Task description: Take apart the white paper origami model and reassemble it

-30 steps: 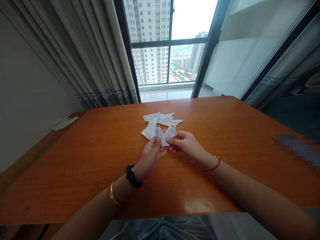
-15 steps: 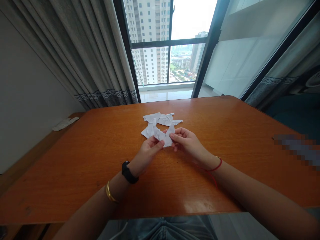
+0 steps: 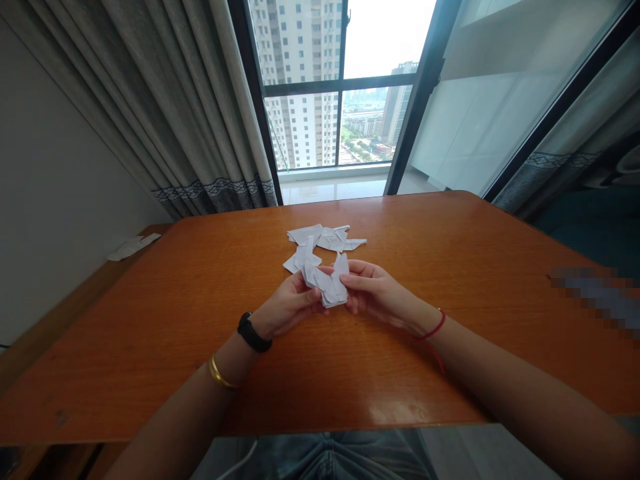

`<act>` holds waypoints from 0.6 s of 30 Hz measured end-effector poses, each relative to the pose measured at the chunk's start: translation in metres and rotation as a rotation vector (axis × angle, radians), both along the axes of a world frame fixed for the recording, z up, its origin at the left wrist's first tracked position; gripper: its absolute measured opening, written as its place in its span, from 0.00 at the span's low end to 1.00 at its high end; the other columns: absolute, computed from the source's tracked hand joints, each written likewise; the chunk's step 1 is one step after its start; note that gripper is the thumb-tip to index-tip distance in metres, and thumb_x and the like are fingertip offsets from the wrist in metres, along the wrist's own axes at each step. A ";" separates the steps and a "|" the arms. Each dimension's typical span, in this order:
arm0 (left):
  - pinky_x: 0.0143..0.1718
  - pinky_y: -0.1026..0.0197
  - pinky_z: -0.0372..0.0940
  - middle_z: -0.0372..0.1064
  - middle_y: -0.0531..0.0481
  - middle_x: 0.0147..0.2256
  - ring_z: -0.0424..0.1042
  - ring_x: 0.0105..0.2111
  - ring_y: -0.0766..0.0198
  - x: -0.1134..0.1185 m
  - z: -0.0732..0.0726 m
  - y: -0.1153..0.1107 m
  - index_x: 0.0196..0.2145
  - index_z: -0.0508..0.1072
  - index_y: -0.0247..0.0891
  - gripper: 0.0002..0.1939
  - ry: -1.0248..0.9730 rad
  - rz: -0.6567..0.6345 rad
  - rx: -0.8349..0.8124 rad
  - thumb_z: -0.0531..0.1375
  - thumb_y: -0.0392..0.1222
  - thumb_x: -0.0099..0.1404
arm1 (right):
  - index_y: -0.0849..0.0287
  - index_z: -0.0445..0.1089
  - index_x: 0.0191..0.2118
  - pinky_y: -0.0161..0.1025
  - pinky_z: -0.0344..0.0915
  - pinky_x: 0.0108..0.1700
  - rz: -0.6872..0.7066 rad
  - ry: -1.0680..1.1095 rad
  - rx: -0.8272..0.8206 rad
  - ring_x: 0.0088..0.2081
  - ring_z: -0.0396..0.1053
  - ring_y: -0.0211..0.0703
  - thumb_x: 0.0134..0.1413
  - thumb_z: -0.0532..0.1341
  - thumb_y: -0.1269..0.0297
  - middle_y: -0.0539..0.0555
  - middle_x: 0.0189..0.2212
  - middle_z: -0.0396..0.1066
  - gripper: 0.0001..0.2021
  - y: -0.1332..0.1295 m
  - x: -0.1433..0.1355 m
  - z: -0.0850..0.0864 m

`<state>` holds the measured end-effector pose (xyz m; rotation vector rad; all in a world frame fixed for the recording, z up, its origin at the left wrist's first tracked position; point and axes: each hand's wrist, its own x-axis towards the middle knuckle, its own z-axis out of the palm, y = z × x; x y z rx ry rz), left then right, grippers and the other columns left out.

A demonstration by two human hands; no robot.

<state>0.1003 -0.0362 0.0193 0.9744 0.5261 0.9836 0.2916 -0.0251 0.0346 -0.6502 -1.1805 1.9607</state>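
Left hand: pinching folded white paper
Right hand: gripping its right side
Other paper pieces: beyond, on wooden table

A black wristband, gold bangle and red bracelet show.

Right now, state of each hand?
Left hand: closed, holding the folded white paper by its left side.
Right hand: closed, holding the same paper by its right side.
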 end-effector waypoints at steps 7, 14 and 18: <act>0.23 0.68 0.65 0.74 0.46 0.28 0.75 0.25 0.63 0.006 -0.003 0.005 0.34 0.73 0.32 0.16 0.322 0.238 0.020 0.69 0.46 0.54 | 0.61 0.71 0.35 0.31 0.52 0.20 -0.350 -0.258 0.254 0.19 0.60 0.31 0.44 0.69 0.56 0.45 0.19 0.65 0.15 0.010 0.002 -0.006; 0.20 0.68 0.65 0.73 0.48 0.21 0.72 0.19 0.66 0.009 -0.004 0.004 0.27 0.69 0.33 0.14 0.409 0.278 -0.037 0.70 0.43 0.52 | 0.60 0.67 0.32 0.32 0.52 0.19 -0.392 -0.342 0.289 0.19 0.60 0.31 0.42 0.68 0.54 0.45 0.20 0.67 0.16 0.012 0.001 -0.006; 0.20 0.69 0.65 0.73 0.49 0.20 0.72 0.18 0.67 0.010 -0.007 0.003 0.28 0.69 0.33 0.15 0.448 0.255 -0.037 0.70 0.44 0.52 | 0.60 0.66 0.30 0.31 0.54 0.20 -0.372 -0.422 0.247 0.19 0.61 0.31 0.41 0.69 0.55 0.47 0.21 0.68 0.16 0.012 0.001 -0.005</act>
